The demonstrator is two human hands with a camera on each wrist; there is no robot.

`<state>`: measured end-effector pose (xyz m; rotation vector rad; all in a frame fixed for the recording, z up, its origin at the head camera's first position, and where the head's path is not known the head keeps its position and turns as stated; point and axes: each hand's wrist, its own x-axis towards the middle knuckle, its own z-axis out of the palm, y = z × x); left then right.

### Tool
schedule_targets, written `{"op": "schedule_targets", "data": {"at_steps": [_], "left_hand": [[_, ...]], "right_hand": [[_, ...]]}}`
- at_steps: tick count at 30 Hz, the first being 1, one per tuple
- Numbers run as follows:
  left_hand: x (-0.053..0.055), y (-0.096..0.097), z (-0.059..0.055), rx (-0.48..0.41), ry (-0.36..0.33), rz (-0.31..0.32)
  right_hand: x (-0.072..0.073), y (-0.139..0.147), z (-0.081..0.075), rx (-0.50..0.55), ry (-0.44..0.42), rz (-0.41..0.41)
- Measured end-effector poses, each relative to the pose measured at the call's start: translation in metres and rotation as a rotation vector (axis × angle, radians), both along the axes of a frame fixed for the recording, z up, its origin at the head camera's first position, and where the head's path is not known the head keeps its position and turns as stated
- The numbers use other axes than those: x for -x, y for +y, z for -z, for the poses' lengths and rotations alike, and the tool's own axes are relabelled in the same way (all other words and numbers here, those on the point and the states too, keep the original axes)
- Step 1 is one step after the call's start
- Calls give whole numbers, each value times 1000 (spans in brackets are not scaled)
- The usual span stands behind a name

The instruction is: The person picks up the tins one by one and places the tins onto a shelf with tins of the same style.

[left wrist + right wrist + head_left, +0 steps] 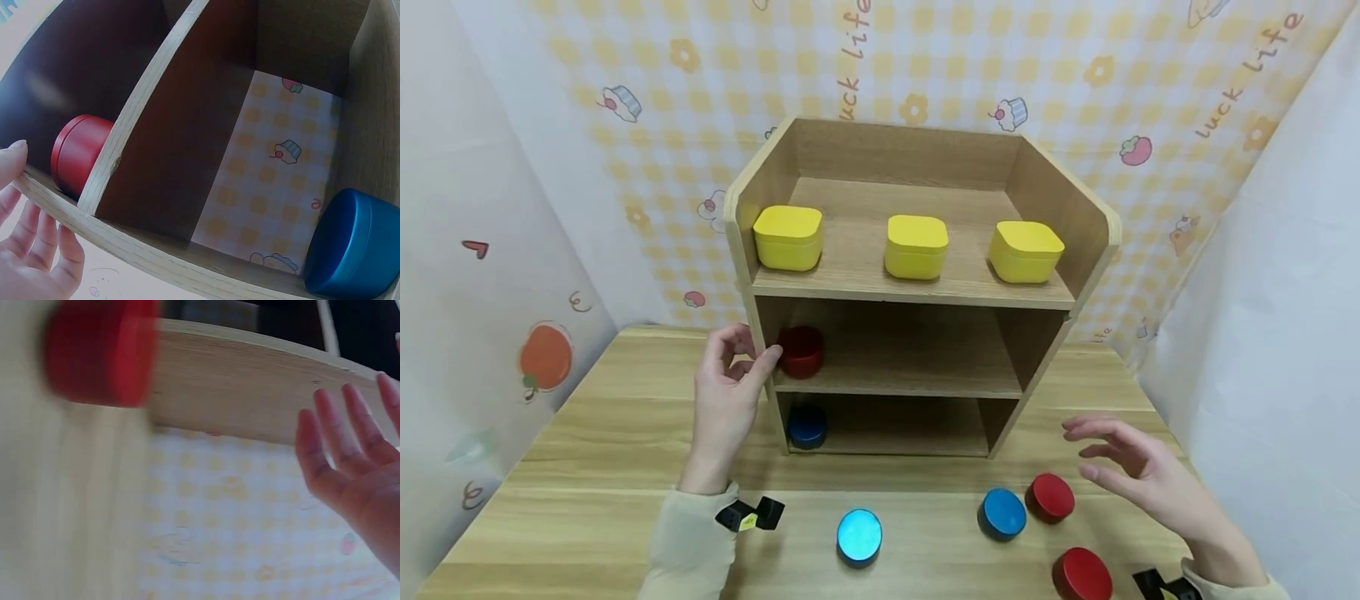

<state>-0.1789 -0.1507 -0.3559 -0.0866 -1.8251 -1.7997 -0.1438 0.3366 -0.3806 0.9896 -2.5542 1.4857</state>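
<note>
My left hand (726, 392) is at the left side panel of a small wooden shelf (898, 390). Its thumb lies over the panel's front edge and its fingers curl along the outer side, gripping the edge. Close beside the thumb, a round red tin (802, 353) stands at the left end of the middle shelf; the left wrist view shows this red tin (81, 153) too. Below it, a round blue tin (807, 427) sits at the left of the bottom compartment. My right hand (1138, 471) hovers right of the shelf, fingers loosely bent, holding nothing.
Three yellow tins, among them a middle one (916, 247), stand on the top shelf. On the wooden table (572, 467) in front are a light-blue tin (859, 536), a blue tin (1002, 513) and two red tins, one (1050, 497) near my right hand. White cloth (1285, 358) bounds the sides.
</note>
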Motion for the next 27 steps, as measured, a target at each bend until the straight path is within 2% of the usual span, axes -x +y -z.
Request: {"op": "schedule_targets", "data": {"at_steps": [4,11,18,24,27], "left_hand": [[-1,0,2,-11,-7,-7],[1,0,2,-6,-1,3],[3,1,1,6,15,0],[2,2,3,7,13,-1],[2,1,2,3,12,-1]], "right_hand": [[3,6,18,-8,-37,-25],[6,12,36,-92,-46,-3],[3,15,56,-164,-125,10],[-1,19,66,-251,-107,-34],[-2,20,68,-282,-101,-20]]}}
